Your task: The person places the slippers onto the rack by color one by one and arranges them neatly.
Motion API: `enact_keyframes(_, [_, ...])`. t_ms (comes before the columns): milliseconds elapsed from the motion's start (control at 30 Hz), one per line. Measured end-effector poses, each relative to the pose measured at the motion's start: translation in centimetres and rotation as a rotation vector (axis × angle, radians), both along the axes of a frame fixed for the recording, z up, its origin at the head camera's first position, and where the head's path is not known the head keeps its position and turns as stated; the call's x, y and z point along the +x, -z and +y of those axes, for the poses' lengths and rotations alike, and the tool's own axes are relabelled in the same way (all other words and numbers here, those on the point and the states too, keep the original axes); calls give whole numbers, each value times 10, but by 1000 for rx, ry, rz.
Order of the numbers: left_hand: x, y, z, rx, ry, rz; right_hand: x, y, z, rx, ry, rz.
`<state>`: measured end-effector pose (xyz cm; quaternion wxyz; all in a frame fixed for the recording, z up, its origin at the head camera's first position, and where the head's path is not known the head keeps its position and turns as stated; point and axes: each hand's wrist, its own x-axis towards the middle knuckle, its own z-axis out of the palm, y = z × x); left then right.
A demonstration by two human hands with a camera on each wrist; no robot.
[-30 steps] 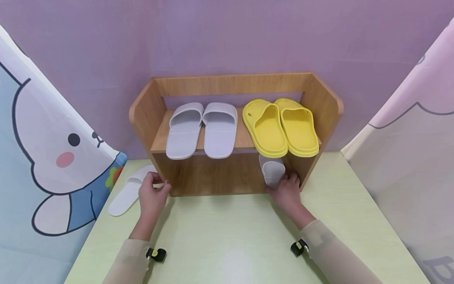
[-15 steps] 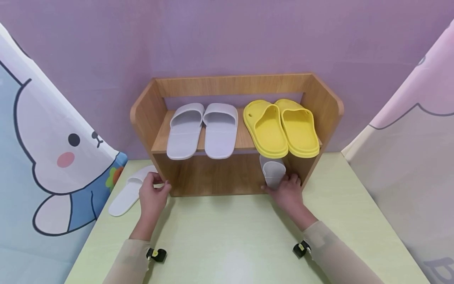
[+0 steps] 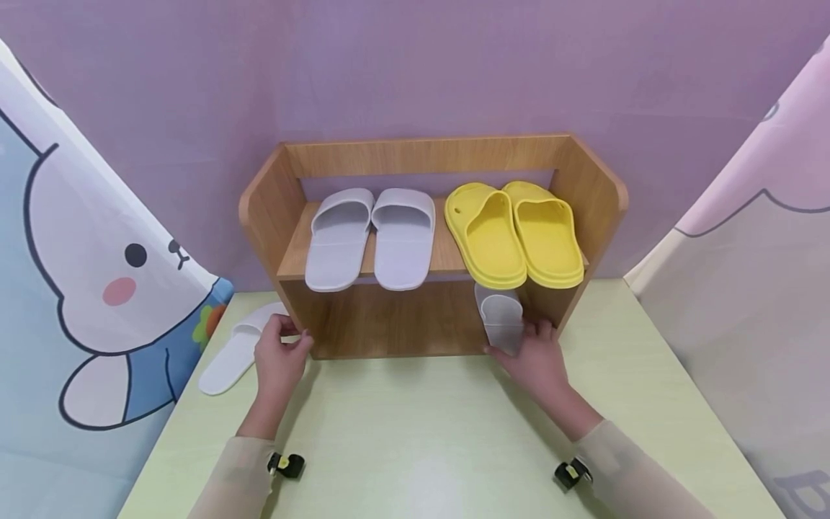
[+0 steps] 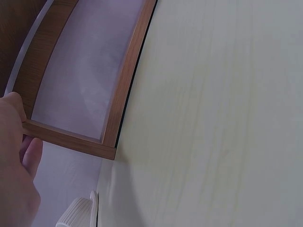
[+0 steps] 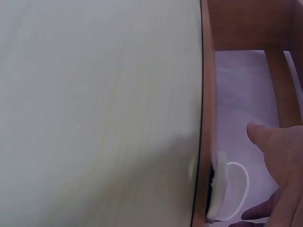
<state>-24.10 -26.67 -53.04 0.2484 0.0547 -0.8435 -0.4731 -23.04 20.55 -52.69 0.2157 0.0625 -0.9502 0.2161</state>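
Observation:
A two-tier wooden shoe rack [image 3: 389, 342] stands at the back of the table. My left hand [image 3: 280, 357] grips the front edge of its left side panel, thumb on one face and fingers on the other in the left wrist view. A white slipper [image 3: 227, 364] lies on the table just left of that hand, partly hidden by it. On the lower shelf at the right sits a pale slipper [image 3: 502, 317], toe inward. My right hand [image 3: 534, 364] is beside its heel; in the right wrist view the thumb and fingers are spread around the slipper [image 5: 232, 191], not clasping it.
The upper shelf bears a pair of pale lilac slippers [image 3: 403, 249] at left and a pair of yellow clogs [image 3: 489, 241] at right. The clogs overhang the lower slipper's toe. A light green table [image 3: 402, 432] extends in front; printed cloths hang at both sides.
My right hand has drawn slightly back and right from the slipper, its fingers loosening and baring more of the heel. My left hand stays at the rack's side panel.

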Motion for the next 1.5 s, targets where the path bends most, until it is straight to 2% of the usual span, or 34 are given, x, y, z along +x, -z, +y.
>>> enact_keyframes(233, [-1,0,0,0,2,15,16,-14,13,-51,-85,-53])
enact_keyframes(367, [-1,0,0,-2,3,19,22,-19,20,-76,-105,-67])
enact_keyframes(533, [-1,1,0,2,10,30,27,-23,31,-123,-98,-119])
enact_keyframes(733, [0,1,0,-6,5,18,28,-26,46,-173,-52,-181])
enact_keyframes(967, [-1,0,0,-10,8,19,27,-26,64,-151,-13,-160])
enact_keyframes(1233, [-1,0,0,-17,9,18,24,-29,76,-180,39,-140])
enact_keyframes(1500, [0,-1,-1,-10,12,20,21,-28,81,-191,74,-78])
